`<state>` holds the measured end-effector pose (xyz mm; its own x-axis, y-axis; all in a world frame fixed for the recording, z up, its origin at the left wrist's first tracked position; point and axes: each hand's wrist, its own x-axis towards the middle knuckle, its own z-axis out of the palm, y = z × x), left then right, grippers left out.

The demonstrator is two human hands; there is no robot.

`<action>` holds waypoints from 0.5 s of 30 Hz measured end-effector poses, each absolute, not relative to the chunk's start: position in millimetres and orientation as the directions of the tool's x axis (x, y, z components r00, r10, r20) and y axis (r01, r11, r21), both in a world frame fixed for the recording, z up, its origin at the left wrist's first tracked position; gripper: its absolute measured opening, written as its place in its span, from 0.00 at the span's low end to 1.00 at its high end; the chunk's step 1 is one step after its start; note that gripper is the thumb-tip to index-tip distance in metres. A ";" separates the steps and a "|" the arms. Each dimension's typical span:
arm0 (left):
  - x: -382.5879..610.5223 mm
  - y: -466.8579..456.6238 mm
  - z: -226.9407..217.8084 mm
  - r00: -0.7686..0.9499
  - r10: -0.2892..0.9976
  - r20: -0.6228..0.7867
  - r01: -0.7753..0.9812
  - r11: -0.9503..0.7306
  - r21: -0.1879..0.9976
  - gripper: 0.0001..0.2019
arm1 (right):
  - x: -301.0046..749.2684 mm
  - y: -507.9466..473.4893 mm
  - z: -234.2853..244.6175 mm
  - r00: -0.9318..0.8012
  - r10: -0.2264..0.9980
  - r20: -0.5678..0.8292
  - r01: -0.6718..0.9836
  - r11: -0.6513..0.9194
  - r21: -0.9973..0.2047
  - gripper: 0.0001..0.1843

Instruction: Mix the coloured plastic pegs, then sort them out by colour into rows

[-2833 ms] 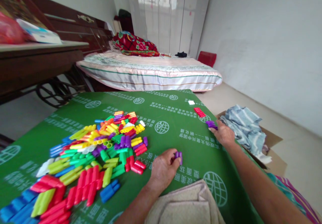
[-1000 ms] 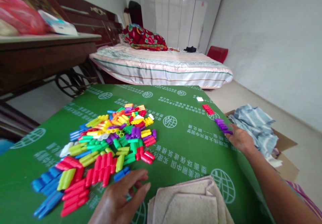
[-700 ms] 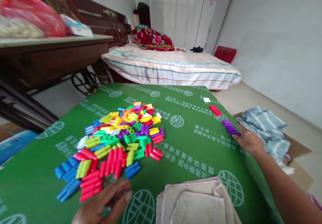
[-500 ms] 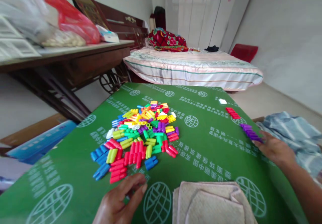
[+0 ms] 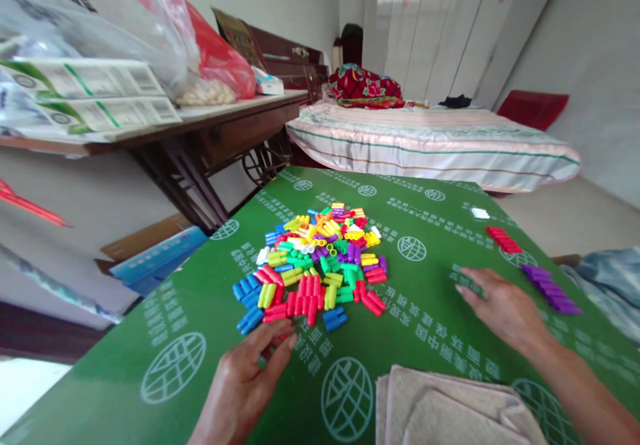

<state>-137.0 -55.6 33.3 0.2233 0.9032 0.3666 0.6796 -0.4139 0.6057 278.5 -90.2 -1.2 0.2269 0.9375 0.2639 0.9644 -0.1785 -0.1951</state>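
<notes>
A mixed pile of bullet-shaped plastic building blocks (image 5: pixel 320 255) lies on the green board (image 5: pixel 400 338). At its near left edge is my left hand (image 5: pixel 243 375), fingers curled with thumb and forefinger apart, close to some red blocks (image 5: pixel 277 312). The hand partly hides those blocks, and no held piece shows. My right hand (image 5: pixel 505 305) hovers over the board between the pile and a row of purple blocks (image 5: pixel 550 288). Its thumb and fingers are apart with nothing between them. Beyond the purple row are a red row (image 5: pixel 504 239) and white blocks (image 5: pixel 480 212).
A folded beige cloth (image 5: pixel 450 408) lies at the board's near edge. To the left stands a table (image 5: pixel 215 115) with bags and boxes on it. A bed (image 5: pixel 430 138) is beyond the board, and blue striped fabric (image 5: pixel 607 278) lies to the right.
My right hand has let go of the purple row and moved left toward the pile. My left hand is nearer the red blocks. The view has turned left.
</notes>
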 end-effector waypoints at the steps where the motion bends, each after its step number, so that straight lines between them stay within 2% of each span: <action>1: -138.7 -55.9 32.0 0.223 0.898 0.379 0.680 -0.422 0.600 0.11 | 256.1 -78.3 6.4 0.176 0.954 0.244 0.964 -0.117 -0.238 0.22; 6: -145.5 -64.9 24.8 0.249 0.874 0.417 0.680 -0.464 0.568 0.10 | 161.3 -20.0 45.3 -0.090 0.987 0.133 0.937 0.130 -0.325 0.18; 9: -149.3 -72.3 21.3 0.243 0.874 0.420 0.677 -0.463 0.572 0.10 | 125.7 9.2 57.1 -0.114 0.988 0.101 0.946 0.139 -0.292 0.18; 12: -156.8 -76.8 14.7 0.229 0.882 0.412 0.678 -0.448 0.583 0.11 | 105.3 28.3 58.0 -0.071 0.996 0.059 0.972 0.082 -0.219 0.16; 15: -170.1 -76.1 -1.1 0.232 0.881 0.413 0.683 -0.450 0.575 0.12 | 97.9 32.7 55.1 -0.076 0.989 0.130 0.967 0.105 -0.234 0.11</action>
<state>-170.1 -76.1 -1.1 0.2321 0.8808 0.4126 0.6834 -0.4495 0.5752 97.9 32.7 55.1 -0.0763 0.9886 0.1296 0.9666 0.1052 -0.2337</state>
